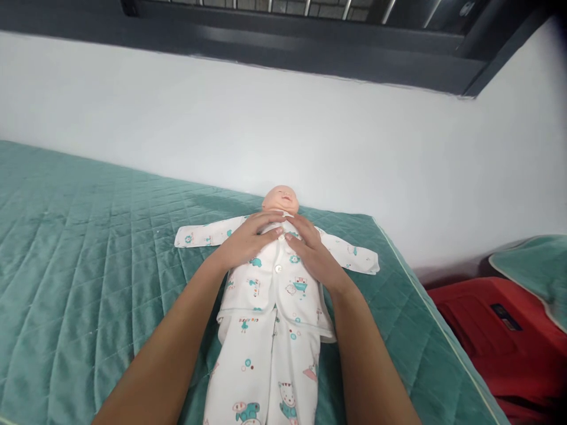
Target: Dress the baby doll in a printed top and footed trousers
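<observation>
A baby doll (280, 199) lies on its back, dressed in a white printed long-sleeved shirt (261, 289) and matching trousers (261, 366). The shirt's front is together, with a round button (278, 268) showing mid-chest. My left hand (250, 239) rests on the upper chest, fingers stretched toward the collar and thumb apart. Mirroring it, my right hand (312, 248) lies on the other side of the chest, fingers also extended. Both thumb tips flank a higher button (282, 237) near the collar. Neither hand visibly grips the cloth. The trouser ends run out of view.
Beneath the doll is a green quilted cover (97, 265), whose edge runs down the right side. A white wall (221, 124) stands just behind the doll's head, under a dark window frame (266, 41). A red plastic item (491, 330) sits lower right, beside green fabric (535, 265).
</observation>
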A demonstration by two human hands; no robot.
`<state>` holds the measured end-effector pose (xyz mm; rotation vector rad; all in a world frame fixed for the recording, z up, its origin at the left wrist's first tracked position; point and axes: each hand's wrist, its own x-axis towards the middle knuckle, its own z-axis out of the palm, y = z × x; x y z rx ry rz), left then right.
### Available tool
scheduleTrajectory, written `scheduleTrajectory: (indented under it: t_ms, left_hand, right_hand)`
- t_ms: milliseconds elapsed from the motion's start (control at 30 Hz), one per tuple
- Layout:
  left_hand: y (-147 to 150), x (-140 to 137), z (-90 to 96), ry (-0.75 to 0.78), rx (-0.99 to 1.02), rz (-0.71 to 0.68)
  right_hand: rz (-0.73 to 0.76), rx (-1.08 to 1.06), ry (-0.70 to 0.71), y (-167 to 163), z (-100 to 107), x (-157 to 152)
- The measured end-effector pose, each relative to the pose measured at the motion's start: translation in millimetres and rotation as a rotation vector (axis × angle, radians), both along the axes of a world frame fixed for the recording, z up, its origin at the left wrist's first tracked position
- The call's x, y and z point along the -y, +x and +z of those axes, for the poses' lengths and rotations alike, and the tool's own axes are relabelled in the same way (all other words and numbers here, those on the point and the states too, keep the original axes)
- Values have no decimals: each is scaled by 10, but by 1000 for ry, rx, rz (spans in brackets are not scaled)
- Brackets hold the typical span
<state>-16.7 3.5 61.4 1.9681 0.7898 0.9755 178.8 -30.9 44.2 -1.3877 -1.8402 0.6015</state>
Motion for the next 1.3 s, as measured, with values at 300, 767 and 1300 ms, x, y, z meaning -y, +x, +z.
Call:
scheduleTrajectory:
  t_ms: [300, 767, 1300]
  left_hand:
    - [-29, -16, -14, -42, 16, -45]
    - [-6, -10, -19, -30, -12, 75]
    - [-1044, -55, -732, 155, -744, 641]
  right_hand:
    - [19, -69, -47, 44, -23, -4]
    - [-35, -278, 28, 38, 13, 62]
    - [-642, 596, -75, 879, -523, 438]
